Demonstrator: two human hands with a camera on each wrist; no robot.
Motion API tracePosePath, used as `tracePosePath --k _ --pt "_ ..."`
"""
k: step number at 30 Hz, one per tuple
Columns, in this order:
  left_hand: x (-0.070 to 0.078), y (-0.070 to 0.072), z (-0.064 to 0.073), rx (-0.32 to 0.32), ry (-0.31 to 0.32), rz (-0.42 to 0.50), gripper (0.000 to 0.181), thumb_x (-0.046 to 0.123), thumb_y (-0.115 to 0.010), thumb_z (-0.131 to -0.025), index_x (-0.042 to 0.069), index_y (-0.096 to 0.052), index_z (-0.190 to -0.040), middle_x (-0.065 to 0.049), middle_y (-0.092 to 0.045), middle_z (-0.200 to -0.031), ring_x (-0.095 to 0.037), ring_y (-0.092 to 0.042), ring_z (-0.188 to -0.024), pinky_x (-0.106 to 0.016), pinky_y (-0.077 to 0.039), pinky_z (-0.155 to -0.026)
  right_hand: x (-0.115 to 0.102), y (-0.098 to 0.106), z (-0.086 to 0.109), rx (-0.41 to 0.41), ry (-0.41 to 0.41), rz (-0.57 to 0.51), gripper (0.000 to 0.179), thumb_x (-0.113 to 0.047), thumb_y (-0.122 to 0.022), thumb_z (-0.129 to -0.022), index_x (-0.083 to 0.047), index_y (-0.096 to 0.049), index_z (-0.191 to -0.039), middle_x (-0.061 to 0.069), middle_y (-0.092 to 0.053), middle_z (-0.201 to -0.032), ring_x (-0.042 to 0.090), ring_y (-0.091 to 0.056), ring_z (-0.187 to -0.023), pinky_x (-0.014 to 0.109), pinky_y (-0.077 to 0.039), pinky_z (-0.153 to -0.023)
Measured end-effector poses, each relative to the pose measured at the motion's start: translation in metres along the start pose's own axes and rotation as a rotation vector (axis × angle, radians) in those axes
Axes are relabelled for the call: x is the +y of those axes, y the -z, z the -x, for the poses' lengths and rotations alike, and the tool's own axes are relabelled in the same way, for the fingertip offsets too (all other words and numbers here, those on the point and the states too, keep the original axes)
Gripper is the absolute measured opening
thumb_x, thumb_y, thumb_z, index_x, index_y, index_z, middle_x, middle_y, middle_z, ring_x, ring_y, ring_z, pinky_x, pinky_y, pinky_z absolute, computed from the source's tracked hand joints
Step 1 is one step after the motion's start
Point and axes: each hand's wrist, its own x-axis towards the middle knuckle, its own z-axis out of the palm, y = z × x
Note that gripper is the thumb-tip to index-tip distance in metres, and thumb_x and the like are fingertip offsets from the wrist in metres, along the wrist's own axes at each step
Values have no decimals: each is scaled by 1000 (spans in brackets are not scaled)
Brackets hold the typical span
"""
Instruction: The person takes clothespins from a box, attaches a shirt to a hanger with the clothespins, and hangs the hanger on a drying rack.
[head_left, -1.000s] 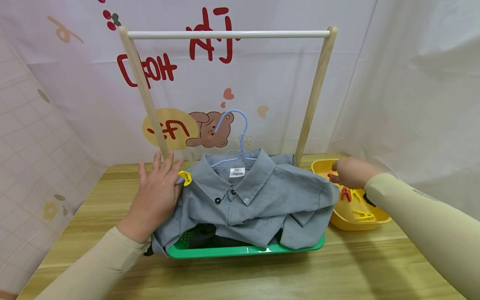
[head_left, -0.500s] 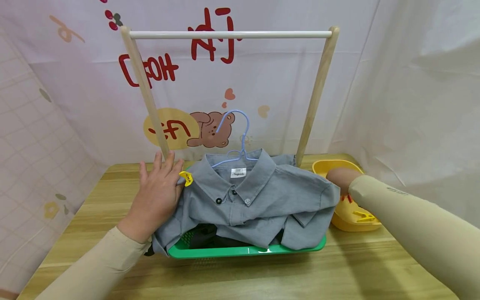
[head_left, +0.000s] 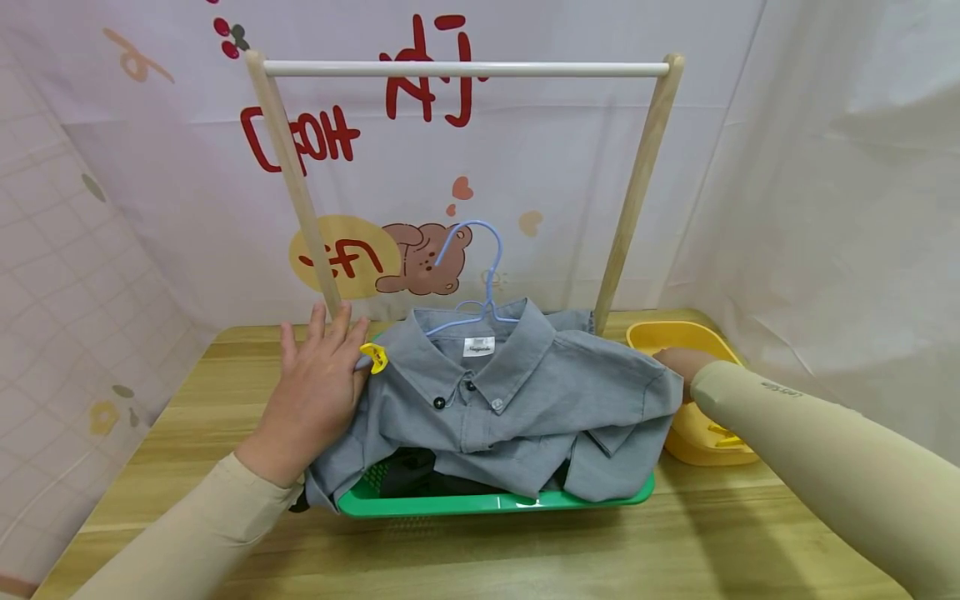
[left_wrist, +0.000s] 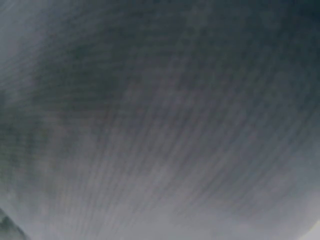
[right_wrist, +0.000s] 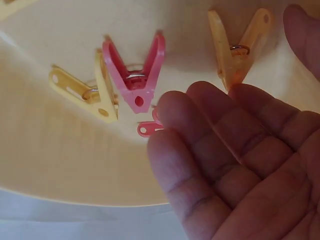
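Note:
A grey button-collar shirt (head_left: 517, 367) lies draped over a green basket (head_left: 495, 504), with a light-blue hanger (head_left: 491, 283) inside its collar, hook up. A yellow clothespin (head_left: 377, 357) sits at the shirt's left shoulder. Beside it my left hand (head_left: 318, 396) rests on the fabric, fingers straight and spread, thumb hidden. Blurred grey cloth (left_wrist: 160, 125) fills the left wrist view. My right hand (head_left: 681, 368) reaches into the yellow basin (head_left: 701, 457); in its wrist view the fingers are loosely extended near a pink clothespin (right_wrist: 134, 75), a yellow clothespin (right_wrist: 82, 92) and an orange-yellow clothespin (right_wrist: 240, 47).
Behind the basket stands a rack with wooden posts (head_left: 641, 183) and a white crossbar (head_left: 465, 70). Dark cloth (head_left: 408, 477) shows inside the basket, under the shirt. Everything stands on a wood-grain table (head_left: 525, 554), before a printed white backdrop (head_left: 540, 167).
My right hand has moved slightly down and left within the basin, and its forearm now covers more of the clothespins. The left hand, shirt and hanger stay in place.

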Motion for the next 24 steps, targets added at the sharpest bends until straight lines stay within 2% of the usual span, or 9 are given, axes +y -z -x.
tracePosePath --k 4,8,11,14,18,24 --pt "0 0 0 9 -8 -4 52 9 -63 -101 -7 -53 -149 -31 -41 -162 -57 -27 -155 -84 -13 -117 15 -13 -8 19 14 -19 17 -20 -62 -99 -17 -78 -105 9 -79 -107 35 -74 -102 61 -57 -95" --pt "0 0 1 7 -9 -7 52 8 -64 -100 -7 -53 -149 -31 -40 -162 -57 -27 -155 -84 -13 -117 22 -24 -11 19 0 -26 15 -21 -63 -99 -19 -77 -104 4 -78 -105 28 -73 -101 58 -57 -98" --pt "1 1 1 4 -8 -11 53 8 -65 -100 -7 -53 -149 -31 -40 -162 -57 -28 -154 -84 -13 -117 11 -16 -4 2 1 -44 11 -20 -66 -97 -16 -75 -102 5 -77 -105 26 -71 -99 57 -56 -98" --pt "1 1 0 6 -9 -13 53 8 -65 -100 -7 -53 -149 -31 -41 -162 -57 -28 -154 -84 -14 -117 -9 0 6 -13 19 -42 10 -17 -69 -95 -11 -74 -101 9 -76 -103 28 -71 -97 58 -57 -97" --pt "1 0 0 8 -7 -12 52 8 -65 -100 -7 -54 -148 -31 -41 -162 -58 -29 -154 -84 -14 -117 -25 12 15 -21 3 -43 11 -16 -68 -95 -9 -74 -101 11 -77 -104 31 -72 -98 58 -57 -97" --pt "0 0 0 5 -2 -8 52 8 -64 -100 -7 -54 -149 -31 -40 -162 -58 -28 -154 -84 -13 -117 -22 8 15 -2 -20 -68 17 -21 -66 -97 -8 -75 -105 13 -77 -107 35 -72 -101 60 -56 -98"
